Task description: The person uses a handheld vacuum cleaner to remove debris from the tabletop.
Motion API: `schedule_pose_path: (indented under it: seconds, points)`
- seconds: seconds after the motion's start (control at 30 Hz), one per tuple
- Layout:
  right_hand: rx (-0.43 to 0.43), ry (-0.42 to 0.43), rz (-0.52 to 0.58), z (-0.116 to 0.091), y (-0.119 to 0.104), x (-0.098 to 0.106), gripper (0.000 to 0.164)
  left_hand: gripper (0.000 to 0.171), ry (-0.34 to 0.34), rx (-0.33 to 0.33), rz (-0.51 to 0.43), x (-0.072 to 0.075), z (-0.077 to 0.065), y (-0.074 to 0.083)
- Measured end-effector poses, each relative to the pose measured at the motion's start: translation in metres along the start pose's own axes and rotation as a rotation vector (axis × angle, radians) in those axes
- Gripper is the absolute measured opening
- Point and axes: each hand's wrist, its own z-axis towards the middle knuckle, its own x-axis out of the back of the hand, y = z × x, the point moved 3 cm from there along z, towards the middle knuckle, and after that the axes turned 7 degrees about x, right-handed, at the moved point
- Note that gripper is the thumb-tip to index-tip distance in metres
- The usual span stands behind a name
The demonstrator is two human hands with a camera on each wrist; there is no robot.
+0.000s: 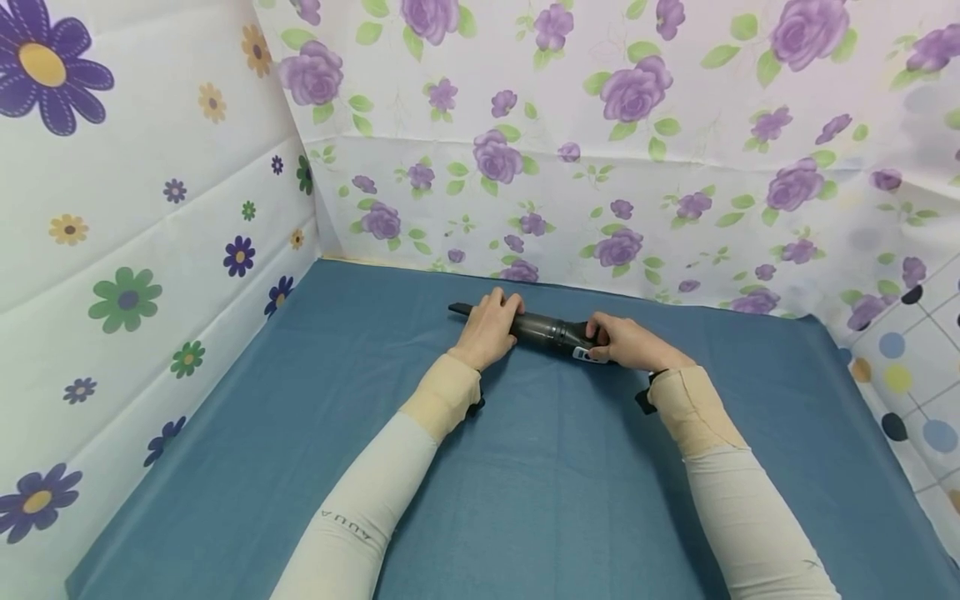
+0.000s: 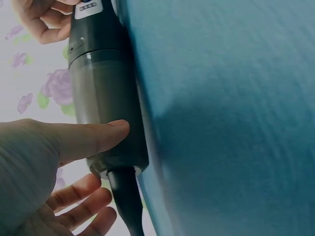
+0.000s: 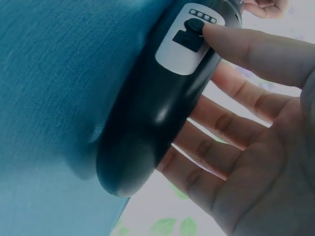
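Observation:
A black handheld vacuum cleaner (image 1: 537, 331) with a smoky see-through dust cup (image 2: 106, 93) lies on the blue cloth. Its narrow nozzle (image 2: 125, 196) points left in the head view. My left hand (image 1: 487, 329) grips the cup's nozzle end, thumb along the cup and the other fingers on the far side. At the handle end, my right hand (image 1: 628, 340) holds the body, its thumb touching the dark button (image 3: 194, 25) on the silver panel (image 3: 174, 63). The right fingers lie along the body's far side.
Blue cloth (image 1: 510, 500) covers the table. A curtain with purple roses (image 1: 495, 158) rises behind its back edge. A flower-printed sheet (image 1: 127, 242) stands on the left, and a dotted sheet (image 1: 911, 367) on the right.

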Motion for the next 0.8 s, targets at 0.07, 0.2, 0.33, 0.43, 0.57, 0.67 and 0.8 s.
schedule_pose_path:
  seconds: [0.07,0.2,0.33,0.43,0.57,0.67,0.8]
  points:
    - [0.004,0.004,-0.014,0.000,0.000,0.002,0.022,0.044,-0.009,0.001,0.001,0.003,0.001,0.002]
    - [0.004,0.019,-0.027,0.001,0.001,0.006,0.022,0.040,-0.048,-0.006,-0.006,0.008,0.004,0.005]
    - [-0.005,0.004,-0.010,0.003,0.004,0.005,0.022,0.038,-0.094,-0.003,0.003,0.009,0.005,0.008]
    - [-0.012,-0.006,-0.010,0.004,0.006,0.004,0.022,0.037,-0.097,-0.003,0.018,0.009,0.006,0.009]
    - [-0.027,-0.003,-0.015,0.004,0.011,0.003,0.021,0.035,-0.081,-0.011,0.005,0.009,0.006,0.011]
    - [-0.020,-0.003,-0.015,0.003,0.011,0.004,0.021,0.032,-0.077,-0.017,-0.007,0.009,0.007,0.014]
    - [0.002,0.027,-0.027,0.004,0.007,0.013,0.020,0.029,-0.075,-0.037,-0.003,0.012,0.013,0.018]
